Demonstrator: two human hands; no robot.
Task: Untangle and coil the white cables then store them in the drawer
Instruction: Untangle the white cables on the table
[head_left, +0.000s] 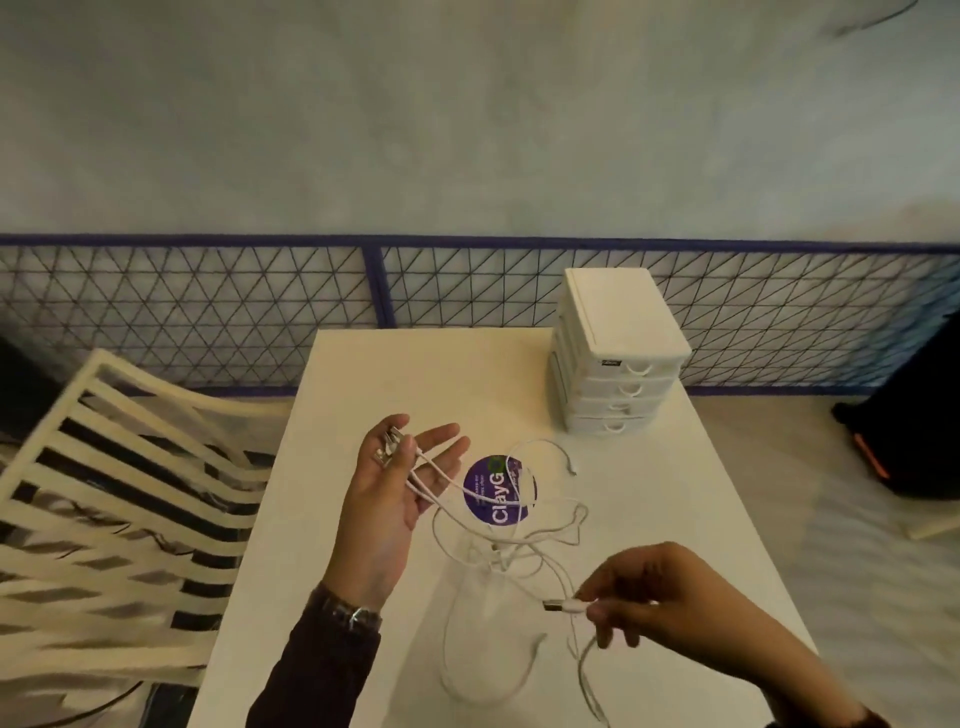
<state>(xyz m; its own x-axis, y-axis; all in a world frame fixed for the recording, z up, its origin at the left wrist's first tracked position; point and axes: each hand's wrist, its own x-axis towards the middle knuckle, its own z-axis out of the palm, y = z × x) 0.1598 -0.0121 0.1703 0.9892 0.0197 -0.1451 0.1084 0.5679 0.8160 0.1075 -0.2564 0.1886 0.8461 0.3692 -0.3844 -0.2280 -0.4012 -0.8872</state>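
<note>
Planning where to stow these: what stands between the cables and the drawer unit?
Nothing visible on the table blocks the way. The white cables hang from the left hand and right hand; the drawer unit stands beyond, all drawers shut.

Dim, flat indoor light, soft shadows on the table (363, 364); wide-angle bend curves the railing (208, 241), chair (104, 467) smeared with motion blur
</note>
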